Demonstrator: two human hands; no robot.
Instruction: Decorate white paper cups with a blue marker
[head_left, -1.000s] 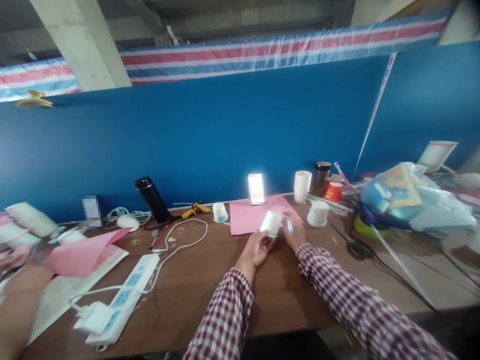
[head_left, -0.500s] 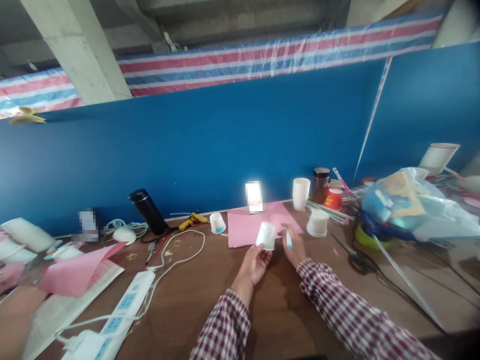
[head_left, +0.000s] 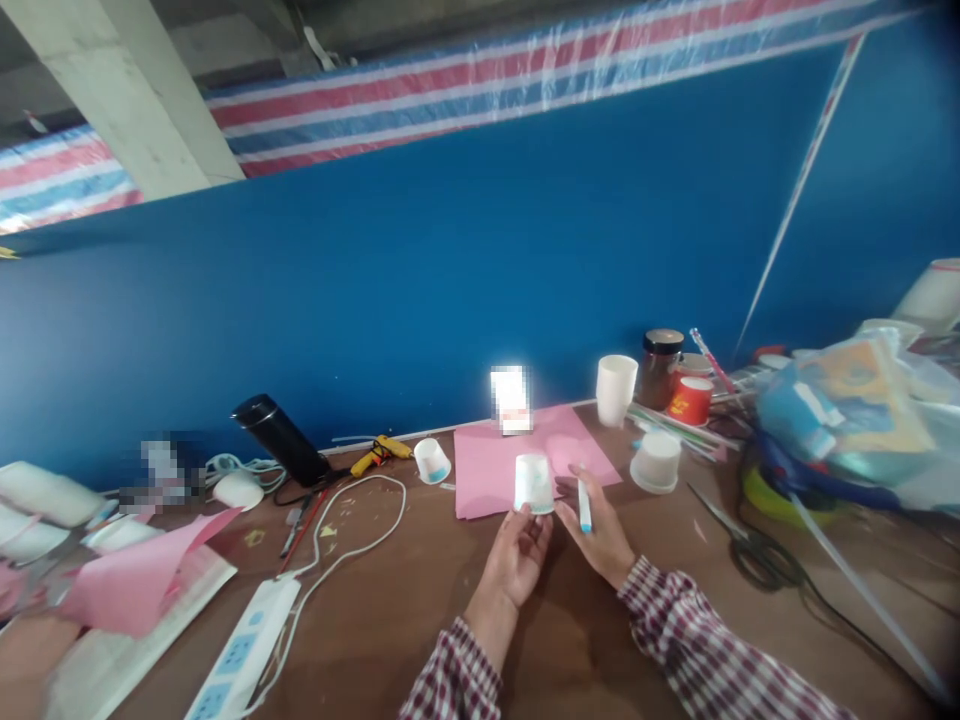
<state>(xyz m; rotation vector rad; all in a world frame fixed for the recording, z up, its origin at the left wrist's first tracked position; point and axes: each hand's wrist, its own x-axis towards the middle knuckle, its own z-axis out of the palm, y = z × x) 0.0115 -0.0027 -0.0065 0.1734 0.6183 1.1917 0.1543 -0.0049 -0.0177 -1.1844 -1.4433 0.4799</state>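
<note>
A white paper cup [head_left: 533, 483], mouth down, is held over the middle of the counter [head_left: 375, 610], just on the near side of the pink paper [head_left: 487, 470] that lies by the far edge. The left hand [head_left: 517, 565] has its fingers clamped on the cup's low rim. The right hand [head_left: 600, 525] keeps a slim white marker [head_left: 584, 505] tucked in its fingers, blue end downward, while its thumb and forefinger stand apart beside the cup (whether they touch it, I cannot tell).

To handle this well, I would pinch only the rim, since thin paper walls probably dent under pressure, and brace the left wrist against the counter for steadiness. The marker's blue end is best angled away from the cup, to avoid a stray mark if it is uncapped. The scissors [head_left: 761, 560], toward the counter's right side, lie safely apart from both hands.
</note>
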